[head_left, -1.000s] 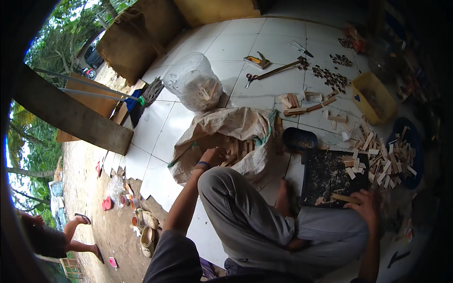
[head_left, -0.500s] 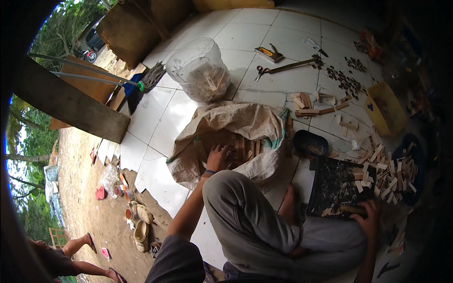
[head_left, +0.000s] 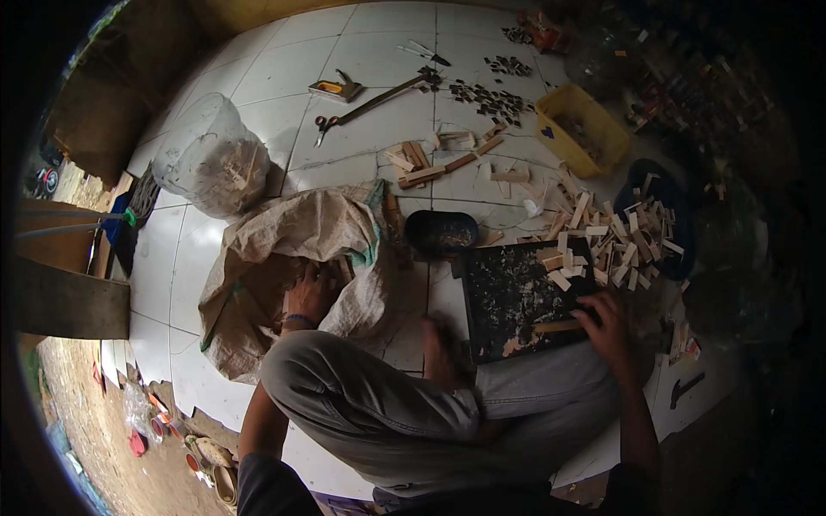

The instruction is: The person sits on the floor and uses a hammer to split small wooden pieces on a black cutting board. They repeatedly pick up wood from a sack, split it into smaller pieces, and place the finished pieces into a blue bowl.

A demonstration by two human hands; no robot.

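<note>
My left hand, with a blue band at the wrist, reaches into an open woven sack. Its fingers are spread over brown wood pieces inside; the fingertips are partly hidden. On my lap lies a dark, scuffed board with pale flecks on it. My right hand rests at the board's right edge, fingers apart. The thumb is beside the end of a short wooden stick lying on the board. Several small wood strips sit on the board's upper right corner.
Beyond the board lies a heap of wood strips. A dark oval tub stands beside the sack. Farther off are a clear plastic bin, a stapler, scissors, a yellow basin and small dark pieces. A hammer lies at right.
The view has turned right, so everything sits farther left in the picture. My left hand is deeper among the wood pieces in the sack. My right hand stays at the board's edge.
</note>
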